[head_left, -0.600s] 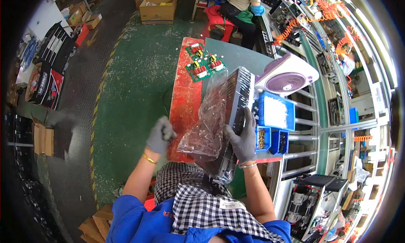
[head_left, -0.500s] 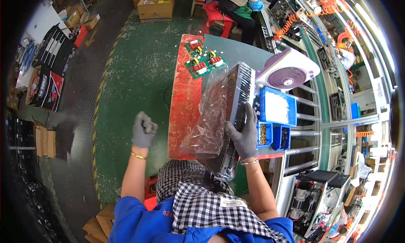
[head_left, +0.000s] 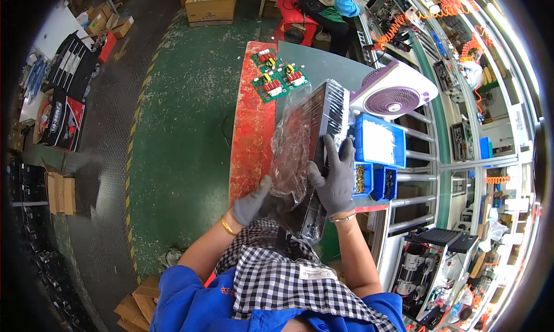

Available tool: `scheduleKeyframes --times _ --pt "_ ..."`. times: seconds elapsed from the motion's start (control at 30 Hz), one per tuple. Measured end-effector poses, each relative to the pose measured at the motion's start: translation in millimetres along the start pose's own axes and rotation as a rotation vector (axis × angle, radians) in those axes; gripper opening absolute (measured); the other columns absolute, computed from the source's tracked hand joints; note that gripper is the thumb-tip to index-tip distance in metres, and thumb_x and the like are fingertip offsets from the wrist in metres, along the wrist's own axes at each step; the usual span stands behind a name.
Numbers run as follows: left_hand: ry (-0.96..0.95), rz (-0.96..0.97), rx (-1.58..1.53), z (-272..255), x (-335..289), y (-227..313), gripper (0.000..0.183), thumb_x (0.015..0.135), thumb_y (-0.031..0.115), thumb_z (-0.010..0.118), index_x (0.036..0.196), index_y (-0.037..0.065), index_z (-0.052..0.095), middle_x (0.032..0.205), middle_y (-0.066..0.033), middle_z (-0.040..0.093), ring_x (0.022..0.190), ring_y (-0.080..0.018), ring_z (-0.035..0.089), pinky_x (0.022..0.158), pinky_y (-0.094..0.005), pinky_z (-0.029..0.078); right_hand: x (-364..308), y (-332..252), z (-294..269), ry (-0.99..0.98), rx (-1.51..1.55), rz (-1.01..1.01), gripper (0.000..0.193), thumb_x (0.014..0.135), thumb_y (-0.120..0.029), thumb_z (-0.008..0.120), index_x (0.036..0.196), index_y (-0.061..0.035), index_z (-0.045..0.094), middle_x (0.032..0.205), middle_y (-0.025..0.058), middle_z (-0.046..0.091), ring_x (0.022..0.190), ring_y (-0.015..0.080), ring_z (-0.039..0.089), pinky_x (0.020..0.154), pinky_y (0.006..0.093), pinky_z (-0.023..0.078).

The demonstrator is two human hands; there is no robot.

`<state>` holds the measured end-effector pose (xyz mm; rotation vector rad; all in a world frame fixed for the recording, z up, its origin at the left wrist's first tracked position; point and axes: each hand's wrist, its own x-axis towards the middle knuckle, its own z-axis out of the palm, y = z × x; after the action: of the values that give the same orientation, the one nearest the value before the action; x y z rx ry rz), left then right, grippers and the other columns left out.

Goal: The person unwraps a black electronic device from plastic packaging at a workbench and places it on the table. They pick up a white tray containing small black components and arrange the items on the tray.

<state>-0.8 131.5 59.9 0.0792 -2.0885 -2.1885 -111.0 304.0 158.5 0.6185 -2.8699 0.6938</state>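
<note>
A black casing with rows of slots (head_left: 333,110), in a clear plastic bag (head_left: 291,144), leans at a slant over the near edge of the table. My right hand (head_left: 336,185), in a grey glove, grips its right side, thumb apart from the fingers. At the casing's lower left, my grey-gloved left hand (head_left: 249,206) holds the bagged casing with its thumb up. The left fingers are partly hidden by the plastic. Green circuit boards (head_left: 274,87) with red and yellow parts lie at the far left corner of the table.
A purple and white fan (head_left: 395,95) stands at the right. Below it are a blue bin of white pieces (head_left: 380,144) and two small blue bins of hardware (head_left: 361,182). A roller conveyor (head_left: 412,200) runs along the right. Another person (head_left: 329,3) sits at the far end.
My left hand has come in from the left, over the floor, to the casing's lower left side. My right hand stays on the casing, its fingers slightly shifted.
</note>
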Motion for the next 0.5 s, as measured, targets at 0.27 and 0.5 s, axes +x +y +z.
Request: scheduleKeyframes --times 0.27,0.5 --pt "0.383 -0.271 -0.816 -72 31 2 0.025 0.103 0.036 0.050 0.089 0.017 0.058 0.061 0.0074 0.047 0.051 -0.0024 0.043 0.040 -0.0184 0.031 2 -3 -2 0.012 0.071 -0.017 0.068 0.080 -0.030 0.073 0.142 -0.0133 0.049 0.148 0.0393 0.027 0.128 0.0549 0.043 0.099 0.0479 0.047" --pt "0.980 -0.192 -0.819 -241 -66 -140 0.024 0.100 0.031 0.054 0.081 0.017 0.060 0.060 0.0049 0.050 0.048 -0.0090 0.043 0.056 -0.0322 0.051 3 2 -2 0.011 0.134 -0.051 0.068 0.081 -0.028 0.073 0.142 -0.0123 0.048 0.150 0.0384 0.023 0.127 0.0530 0.046 0.096 0.0458 0.050"
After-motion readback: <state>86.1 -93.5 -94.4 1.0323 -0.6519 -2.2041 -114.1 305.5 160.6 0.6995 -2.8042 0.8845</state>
